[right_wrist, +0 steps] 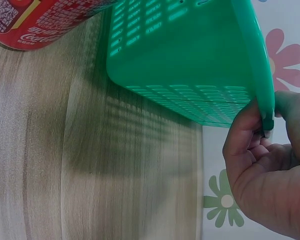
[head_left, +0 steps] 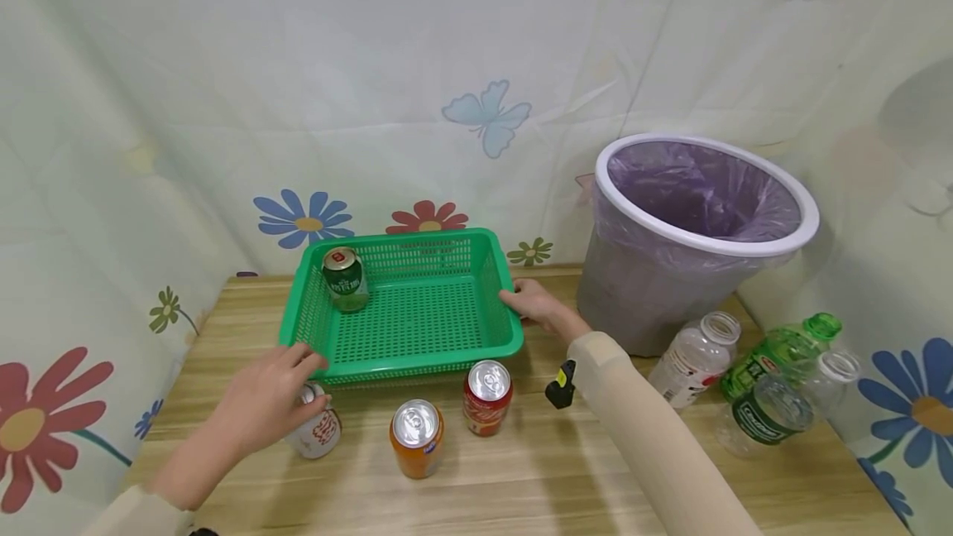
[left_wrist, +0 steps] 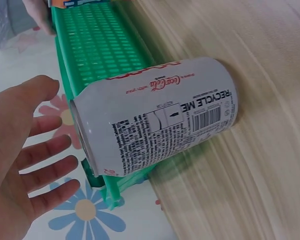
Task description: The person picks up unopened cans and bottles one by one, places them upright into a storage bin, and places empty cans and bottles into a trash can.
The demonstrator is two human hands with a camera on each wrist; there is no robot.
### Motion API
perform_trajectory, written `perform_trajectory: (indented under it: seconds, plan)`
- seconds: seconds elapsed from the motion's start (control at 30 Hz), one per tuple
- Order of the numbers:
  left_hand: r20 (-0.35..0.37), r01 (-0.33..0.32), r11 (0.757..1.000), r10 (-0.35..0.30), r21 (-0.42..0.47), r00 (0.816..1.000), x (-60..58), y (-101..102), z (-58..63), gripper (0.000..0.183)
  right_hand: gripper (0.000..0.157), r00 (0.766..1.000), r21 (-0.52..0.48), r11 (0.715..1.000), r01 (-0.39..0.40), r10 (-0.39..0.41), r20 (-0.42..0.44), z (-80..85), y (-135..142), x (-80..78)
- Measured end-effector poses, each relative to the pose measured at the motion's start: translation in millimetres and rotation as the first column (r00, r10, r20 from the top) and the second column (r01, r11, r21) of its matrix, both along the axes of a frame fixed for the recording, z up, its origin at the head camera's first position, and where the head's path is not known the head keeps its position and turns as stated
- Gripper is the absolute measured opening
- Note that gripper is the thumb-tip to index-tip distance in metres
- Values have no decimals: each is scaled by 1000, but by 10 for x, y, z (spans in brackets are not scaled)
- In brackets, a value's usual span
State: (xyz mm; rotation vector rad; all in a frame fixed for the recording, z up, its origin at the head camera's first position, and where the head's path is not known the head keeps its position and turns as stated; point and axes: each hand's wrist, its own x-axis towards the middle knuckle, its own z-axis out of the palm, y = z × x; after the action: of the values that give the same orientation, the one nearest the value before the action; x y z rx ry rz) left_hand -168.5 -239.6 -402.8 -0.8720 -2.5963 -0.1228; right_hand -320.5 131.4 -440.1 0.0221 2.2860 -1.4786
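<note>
Left hand spread by white can, barcode left-wrist view only; right hand clamped on basket.

The left arm comes in from the lower left, its wrist bare beyond a pale sleeve, and the left hand reaches forward with its back up; the left wrist view shows the thumb set apart from four loosely spread, slightly bent fingers, all holding nothing. The right arm stretches from the bottom edge up and inward, sleeved to the wrist, and the right hand holds a pinch between thumb and tightly curled fingers.
</note>
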Motion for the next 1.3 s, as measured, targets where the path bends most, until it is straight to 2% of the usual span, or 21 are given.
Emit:
perform_trajectory:
  seconds: [0.27,0.53,0.77,0.93,1.3]
  plan:
    - [-12,-2,1000,2,8,1000,97,-72,-72,40,33,1000,6,1000,-5,5,0,-17,4,-4]
    - [37,-53,999,52,7,998,165,-116,-104,38,34,1000,0,1000,8,-8,12,0,7,-10]
    - [72,-91,996,91,-8,993,186,-124,-178,46,33,1000,2,1000,-4,4,6,17,7,5]
    - [129,-117,993,116,-4,985,194,-106,-207,51,33,1000,-1,1000,-2,2,7,3,2,1]
    - [161,-100,995,95,25,982,229,-76,-206,51,34,1000,11,1000,-2,2,-3,-15,-1,5]
